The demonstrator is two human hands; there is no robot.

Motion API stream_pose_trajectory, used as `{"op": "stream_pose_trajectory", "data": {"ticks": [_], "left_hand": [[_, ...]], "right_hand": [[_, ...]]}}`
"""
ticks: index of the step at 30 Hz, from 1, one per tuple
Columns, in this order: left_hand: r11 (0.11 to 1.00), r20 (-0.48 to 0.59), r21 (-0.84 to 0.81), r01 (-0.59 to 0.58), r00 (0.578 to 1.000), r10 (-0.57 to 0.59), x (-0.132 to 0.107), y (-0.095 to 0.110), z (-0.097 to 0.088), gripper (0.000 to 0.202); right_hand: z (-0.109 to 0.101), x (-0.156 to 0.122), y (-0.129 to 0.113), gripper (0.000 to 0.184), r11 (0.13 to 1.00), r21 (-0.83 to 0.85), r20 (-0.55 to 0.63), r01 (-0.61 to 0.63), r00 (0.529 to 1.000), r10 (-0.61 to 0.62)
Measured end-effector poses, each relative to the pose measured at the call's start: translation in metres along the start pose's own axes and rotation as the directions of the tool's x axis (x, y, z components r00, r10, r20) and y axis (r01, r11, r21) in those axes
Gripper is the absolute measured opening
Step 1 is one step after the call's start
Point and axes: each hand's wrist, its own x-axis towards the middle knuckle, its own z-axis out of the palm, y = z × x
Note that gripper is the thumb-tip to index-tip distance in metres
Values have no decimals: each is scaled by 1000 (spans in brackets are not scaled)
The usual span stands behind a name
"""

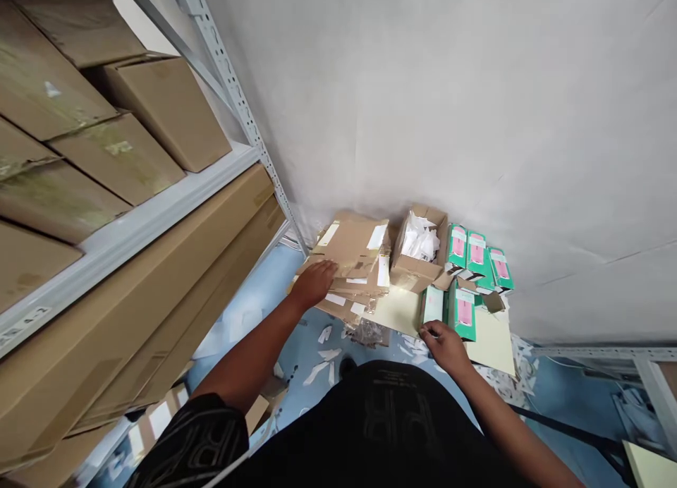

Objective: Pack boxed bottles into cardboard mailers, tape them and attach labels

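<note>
My left hand lies flat with fingers stretched on a stack of flattened cardboard boxes on the blue floor by the white wall. My right hand reaches down to a pale green and pink small box, its fingers curled at the box's lower edge; whether it grips the box is unclear. Several more green and pink boxes stand in a row against the wall. An open brown carton holding white paper sits between the stack and the boxes.
A metal shelf rack loaded with big brown cartons fills the left. Pale yellow sheets and scattered white paper scraps lie on the floor. Another shelf frame stands at the lower right.
</note>
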Motion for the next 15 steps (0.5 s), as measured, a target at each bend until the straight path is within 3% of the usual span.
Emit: {"op": "stream_pose_trajectory", "data": {"ticks": [2,4,7,10,12,15], "left_hand": [[993,-129,-64,96,986,-104,3,0,-14,44],[964,-268,-158,215,930,-251,5,2,-29,43],[864,-407,-342,370,770,-491,4,10,-54,41],[756,-435,-547,360,649,-624,0,27,-75,41],[686,-411,-679,261,639,-650,-1,45,-84,43],[557,-325,-825,93,729,-603,4,81,-90,49]], "right_hand": [[1,-2,-2,29,1000,3,-6,-5,1000,5],[2,-4,-3,30,1000,4,-14,-16,1000,16],[4,-10,-5,30,1000,-2,-16,-31,999,31],[2,-18,-3,31,999,1,-20,-43,999,43],[-3,-25,0,31,999,5,-34,-53,998,53],[-16,-35,7,31,997,29,-102,-77,992,79]]}}
